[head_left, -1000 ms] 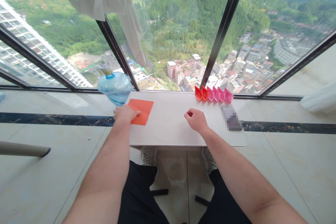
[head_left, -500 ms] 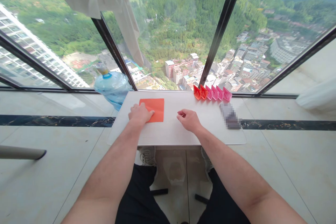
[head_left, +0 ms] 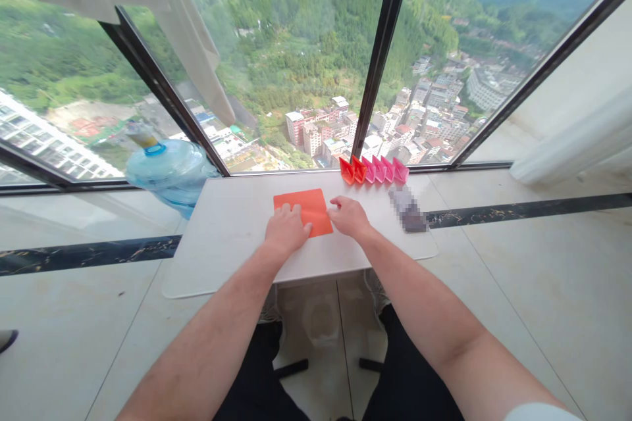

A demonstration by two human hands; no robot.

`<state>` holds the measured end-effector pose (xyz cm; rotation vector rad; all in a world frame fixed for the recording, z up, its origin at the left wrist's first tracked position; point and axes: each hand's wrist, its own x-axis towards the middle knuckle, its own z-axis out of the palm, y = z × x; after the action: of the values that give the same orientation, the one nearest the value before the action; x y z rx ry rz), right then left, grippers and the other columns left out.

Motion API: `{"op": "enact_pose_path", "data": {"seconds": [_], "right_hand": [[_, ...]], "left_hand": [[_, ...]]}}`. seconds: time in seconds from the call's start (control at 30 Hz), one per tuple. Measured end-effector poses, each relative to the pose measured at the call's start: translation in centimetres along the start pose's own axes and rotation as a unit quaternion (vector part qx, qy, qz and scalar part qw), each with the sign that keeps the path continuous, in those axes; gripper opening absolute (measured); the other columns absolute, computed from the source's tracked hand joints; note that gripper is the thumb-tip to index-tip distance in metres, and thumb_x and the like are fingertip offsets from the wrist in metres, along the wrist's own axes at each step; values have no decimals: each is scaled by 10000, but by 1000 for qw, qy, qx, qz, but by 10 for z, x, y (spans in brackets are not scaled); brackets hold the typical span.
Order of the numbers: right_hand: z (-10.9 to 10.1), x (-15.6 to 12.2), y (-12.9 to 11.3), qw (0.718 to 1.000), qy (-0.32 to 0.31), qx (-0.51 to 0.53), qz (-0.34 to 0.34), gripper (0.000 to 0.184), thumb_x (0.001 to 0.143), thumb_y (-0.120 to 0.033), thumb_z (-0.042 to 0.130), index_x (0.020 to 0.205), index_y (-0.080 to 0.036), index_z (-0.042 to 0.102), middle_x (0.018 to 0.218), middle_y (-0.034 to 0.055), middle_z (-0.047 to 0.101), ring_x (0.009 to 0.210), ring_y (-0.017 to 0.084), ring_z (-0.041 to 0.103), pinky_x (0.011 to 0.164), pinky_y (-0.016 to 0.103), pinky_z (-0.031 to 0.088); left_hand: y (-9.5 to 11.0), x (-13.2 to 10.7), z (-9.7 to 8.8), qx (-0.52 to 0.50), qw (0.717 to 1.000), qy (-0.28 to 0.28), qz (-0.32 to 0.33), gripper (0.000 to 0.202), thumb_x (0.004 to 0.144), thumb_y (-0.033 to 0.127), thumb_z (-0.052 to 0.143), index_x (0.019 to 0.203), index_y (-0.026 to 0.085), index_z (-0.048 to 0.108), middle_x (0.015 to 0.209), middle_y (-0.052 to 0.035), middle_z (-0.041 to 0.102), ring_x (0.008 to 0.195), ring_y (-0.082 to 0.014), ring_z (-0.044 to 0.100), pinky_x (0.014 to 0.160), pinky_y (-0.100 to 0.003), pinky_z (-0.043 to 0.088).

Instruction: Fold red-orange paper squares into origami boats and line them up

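Note:
A square sheet of orange paper [head_left: 315,204] lies on the white table, with a faint crease across it. My left hand [head_left: 288,229] rests on its lower left part, fingers spread over the surface and thumb out to the right. At the paper's right edge is my right hand [head_left: 348,216], its fingers curled in and the thumb tip close to or touching the edge. I see nothing held in that hand.
A row of folded red and pink paper pieces [head_left: 374,170] stands at the table's back right. Near them lies a pixelated dark object [head_left: 409,209]. A blue water jug [head_left: 172,171] stands left of the white table [head_left: 217,237], and a large window is behind.
The orange paper has shifted right across the table under my left hand and turned slightly. My right hand is now right beside its edge. The camera view has also turned.

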<state>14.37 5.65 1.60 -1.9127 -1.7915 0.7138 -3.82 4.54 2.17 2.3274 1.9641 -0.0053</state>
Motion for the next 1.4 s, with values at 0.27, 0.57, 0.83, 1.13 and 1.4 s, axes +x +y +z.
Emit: {"op": "enact_pose_path", "data": {"seconds": [0.27, 0.57, 0.83, 1.13, 1.4], "right_hand": [[-40, -1, 32, 991, 100, -84, 33, 360, 869, -325, 557, 1165, -171, 691, 1185, 118, 722, 1126, 280, 649, 1077, 439, 384], [-69, -3, 70, 980, 173, -57, 80, 314, 864, -325, 589, 1117, -180, 705, 1201, 123, 709, 1138, 280, 640, 1049, 434, 404], [-68, 15, 84, 983, 176, -7, 43, 317, 853, -313, 615, 1114, -160, 708, 1133, 96, 730, 994, 219, 674, 955, 339, 472], [-57, 11, 66, 985, 172, 5, 2, 286, 856, -324, 599, 1068, -178, 724, 1049, 87, 746, 936, 213, 684, 901, 318, 494], [-32, 18, 56, 990, 90, 85, 70, 324, 760, -315, 631, 1054, -200, 702, 1101, 75, 739, 1012, 223, 678, 870, 308, 502]], "left_hand": [[52, 1, 5, -25, 998, 0, 64, 415, 863, 464, 541, 1119, 142, 591, 1152, -171, 602, 1115, -319, 559, 942, -392, 446], [80, 7, 7, -36, 996, -15, 80, 401, 873, 464, 535, 1121, 153, 582, 1173, -175, 596, 1137, -329, 545, 948, -404, 449], [80, 6, 7, -35, 995, -16, 87, 392, 881, 463, 526, 1116, 153, 582, 1166, -173, 589, 1140, -330, 541, 961, -403, 435], [79, 4, 5, -51, 995, -24, 82, 396, 875, 452, 534, 1114, 141, 586, 1166, -174, 583, 1135, -321, 539, 943, -392, 429], [77, 4, 7, -55, 994, -22, 87, 388, 866, 449, 555, 1107, 147, 593, 1162, -171, 594, 1136, -312, 538, 955, -385, 424]]}}
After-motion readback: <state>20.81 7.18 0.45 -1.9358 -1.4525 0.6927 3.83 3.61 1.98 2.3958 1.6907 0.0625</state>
